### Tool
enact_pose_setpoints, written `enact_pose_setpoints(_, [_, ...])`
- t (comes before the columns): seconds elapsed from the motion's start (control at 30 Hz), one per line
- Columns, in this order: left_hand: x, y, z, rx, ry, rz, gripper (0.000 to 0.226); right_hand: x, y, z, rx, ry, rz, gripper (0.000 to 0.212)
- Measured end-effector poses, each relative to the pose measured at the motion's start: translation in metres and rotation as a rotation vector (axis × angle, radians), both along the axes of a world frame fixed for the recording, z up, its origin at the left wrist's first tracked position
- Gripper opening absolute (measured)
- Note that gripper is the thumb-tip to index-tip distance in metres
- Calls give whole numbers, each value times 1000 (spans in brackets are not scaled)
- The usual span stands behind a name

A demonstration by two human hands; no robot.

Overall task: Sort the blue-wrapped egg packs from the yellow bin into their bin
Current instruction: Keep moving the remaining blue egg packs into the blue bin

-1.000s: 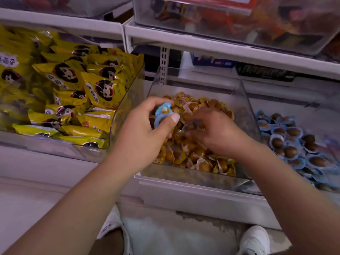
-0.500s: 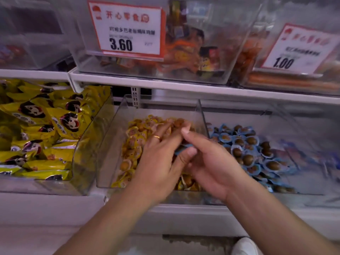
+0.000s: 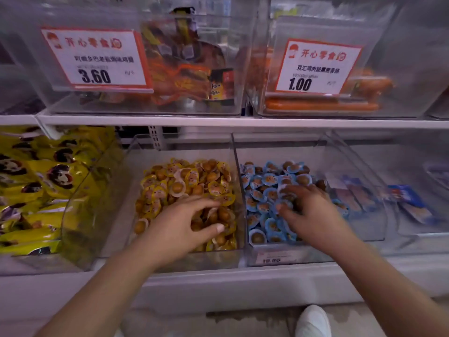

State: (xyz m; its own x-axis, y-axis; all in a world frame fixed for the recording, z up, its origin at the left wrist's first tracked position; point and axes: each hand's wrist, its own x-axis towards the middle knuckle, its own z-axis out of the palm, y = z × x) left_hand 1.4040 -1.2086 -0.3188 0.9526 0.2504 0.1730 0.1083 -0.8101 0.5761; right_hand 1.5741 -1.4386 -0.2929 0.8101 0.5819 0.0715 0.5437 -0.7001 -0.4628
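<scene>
A clear bin (image 3: 194, 260) on the lower shelf holds a heap of yellow-wrapped egg packs (image 3: 189, 178). My left hand (image 3: 184, 224) hovers over the heap's front, fingers spread and relaxed, holding nothing. Right beside it, a second clear bin (image 3: 323, 254) holds blue-wrapped egg packs (image 3: 264, 181). My right hand (image 3: 308, 210) reaches down into this bin, blurred, its fingers and thumb curled round a blue-wrapped egg pack (image 3: 286, 203) that lies on top of the pile.
A bin of yellow snack bags (image 3: 36, 190) stands to the left and a bin of blue-white packets (image 3: 408, 203) to the right. The upper shelf (image 3: 218, 121) carries clear bins with price tags 3.60 (image 3: 97, 59) and 1.00 (image 3: 318, 66). A white shoe (image 3: 313, 322) shows below.
My left hand passed the blue pack to my right hand. The right hand carried it right into the blue bin. The left hand dropped back over the yellow packs, and the camera tilted up.
</scene>
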Motion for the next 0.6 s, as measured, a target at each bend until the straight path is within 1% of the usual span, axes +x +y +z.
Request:
enact_pose_setpoints(0.03, [4,0,1,15,18,-16,70,-6,2,-4,98,-24,2,31])
enact_pose_setpoints(0.07, [10,-2,3,41,73,-48,78,-15,6,-5,235,-27,26,37])
enact_pose_setpoints(0.1, [17,-5,5,95,154,-90,83,-24,13,-4,355,-23,71,37])
enact_pose_setpoints(0.13, [25,-8,5,174,242,-132,85,-33,21,-4,412,-10,122,36])
enact_pose_setpoints(0.2, [40,-15,5,345,404,-170,88,-44,37,-7,458,39,192,38])
enact_pose_setpoints(0.23, [46,-16,5,408,475,-164,94,-46,44,-9,478,78,198,38])
enact_pose_setpoints(0.3, [53,-13,1,481,555,-162,106,-47,55,-13,494,138,195,39])
enact_pose_setpoints(0.37, [53,-5,-4,537,539,-179,110,-44,63,-16,480,146,190,42])
enact_pose_setpoints(0.4, [50,2,-6,585,514,-187,107,-42,65,-18,475,136,186,44])
enact_pose_setpoints(0.5, [35,37,-11,717,433,-179,87,-39,67,-24,468,114,185,48])
enact_pose_setpoints(0.6, [18,69,-12,712,384,-124,80,-37,67,-28,472,123,186,48])
